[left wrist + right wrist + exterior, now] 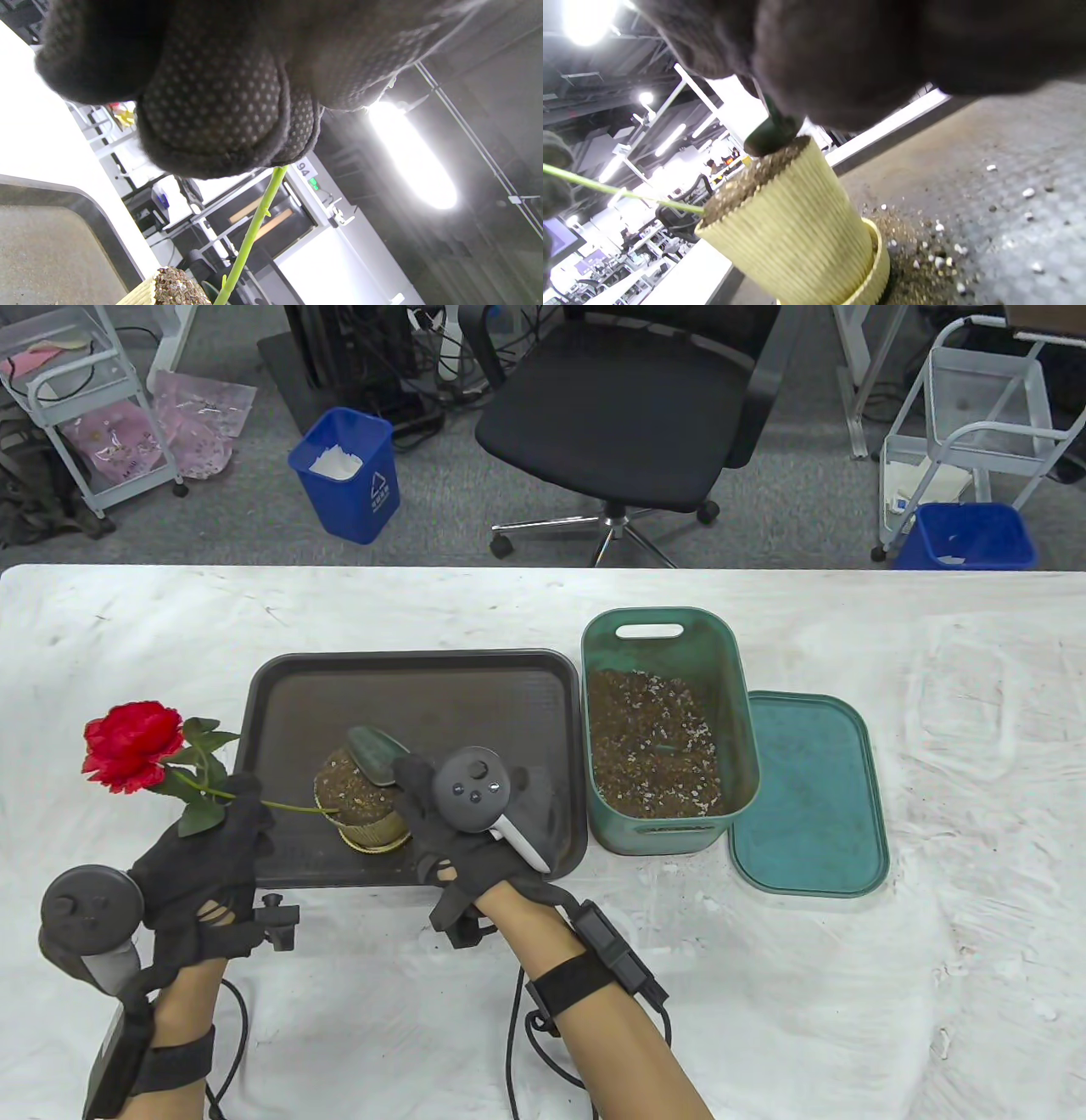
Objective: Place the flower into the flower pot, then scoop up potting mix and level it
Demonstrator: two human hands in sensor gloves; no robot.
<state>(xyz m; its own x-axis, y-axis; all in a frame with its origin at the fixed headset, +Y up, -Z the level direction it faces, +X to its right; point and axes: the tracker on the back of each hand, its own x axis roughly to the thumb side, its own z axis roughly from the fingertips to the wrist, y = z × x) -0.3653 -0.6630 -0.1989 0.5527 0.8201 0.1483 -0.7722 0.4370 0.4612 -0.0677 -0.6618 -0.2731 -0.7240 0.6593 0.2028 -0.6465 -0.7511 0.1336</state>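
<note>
A red flower (131, 744) leans far left out of the yellow ribbed pot (363, 806) on the dark tray (424, 687). Its green stem (250, 233) runs from the soil to my left hand (216, 836), which pinches it near the leaves. In the right wrist view the stem (619, 190) enters the soil at the rim of the pot (793, 228). My right hand (458, 814) grips a green scoop (379, 753) whose blade rests on the soil in the pot. The scoop tip (770, 135) touches the soil surface.
A green bin (666, 729) of potting mix stands right of the tray, its lid (810, 793) lying flat beside it. Spilled soil and white grains (925, 250) lie on the tray by the pot's saucer. An office chair and blue bins stand beyond the table's far edge.
</note>
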